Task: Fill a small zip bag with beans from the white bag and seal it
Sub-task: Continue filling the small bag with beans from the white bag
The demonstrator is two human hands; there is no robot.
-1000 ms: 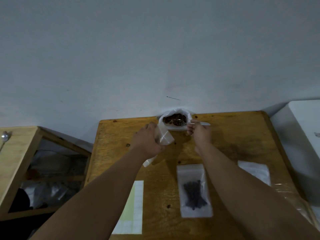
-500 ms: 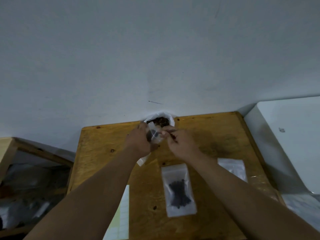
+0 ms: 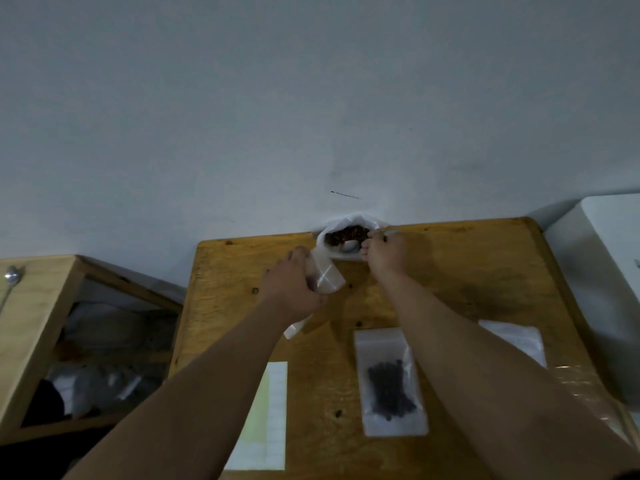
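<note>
The white bag (image 3: 372, 223) stands open at the far edge of the wooden table (image 3: 467, 271), with brown beans (image 3: 346, 233) showing inside. My left hand (image 3: 291, 282) holds a small clear zip bag (image 3: 327, 277) just in front of the white bag, its mouth tilted toward it. My right hand (image 3: 386, 252) grips a metal spoon (image 3: 349, 246) whose bowl lies inside the white bag's mouth. I cannot tell whether beans are in the small zip bag.
A zip bag filled with dark beans (image 3: 391, 379) lies flat near the table's middle. Empty zip bags (image 3: 516, 337) lie to the right, a pale label sheet (image 3: 266, 417) to the left. A white box (image 3: 609, 271) stands right; a wooden shelf (image 3: 38, 306) with a spoon stands left.
Half a second ago my right hand was at the small zip bag's mouth. Now it has moved back to the white bag, with the spoon's bowl in the beans.
</note>
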